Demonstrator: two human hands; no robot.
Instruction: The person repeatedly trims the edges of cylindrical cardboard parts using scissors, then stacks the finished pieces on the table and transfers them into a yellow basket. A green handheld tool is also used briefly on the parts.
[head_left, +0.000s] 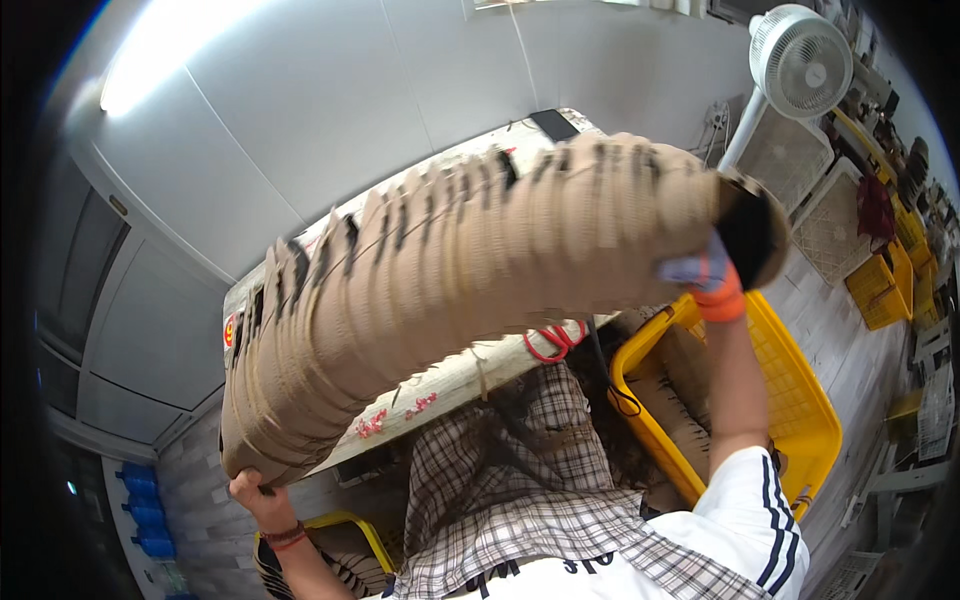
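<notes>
A long, curved stack of nested beige knit pieces with black edges, which look like shoe uppers (480, 260), stretches across the view above a white work table (465, 378). My left hand (258, 492), bare with a red bracelet at the wrist, grips the stack's lower left end. At the right end, my right hand (705, 278), in a pale glove with an orange cuff, holds the stack from its near side. That end shows a dark opening and is slightly blurred.
A yellow basket (800, 370) holding similar beige pieces stands right of my legs, another yellow basket (372, 533) at lower left. A black phone (553, 125) and red cord (556, 343) are on the table. A white fan (803, 65) stands far right.
</notes>
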